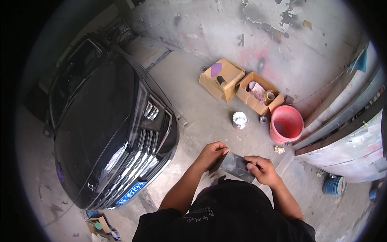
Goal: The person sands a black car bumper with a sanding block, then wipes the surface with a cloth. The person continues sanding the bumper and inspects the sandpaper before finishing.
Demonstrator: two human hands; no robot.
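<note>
Between my two hands, in front of my body, is a thin dark grey sheet [238, 167] that looks like sandpaper. My left hand [212, 155] pinches its left end, where a darker flap folds or bends toward me. The other end is gripped by my right hand [262, 170], with the thumb on top and the fingers curled at the edge. The sheet's pale, scuffed middle faces up. Its lower edge is partly hidden behind my black shirt.
A black car [100, 109] stands at left. Ahead on the floor are a closed cardboard box [229, 72], an open carton [250, 97] with tape rolls, a white-lidded can [240, 120] and a red bucket [278, 135]. A blue can [333, 186] lies at right near a curved pale panel [346, 157].
</note>
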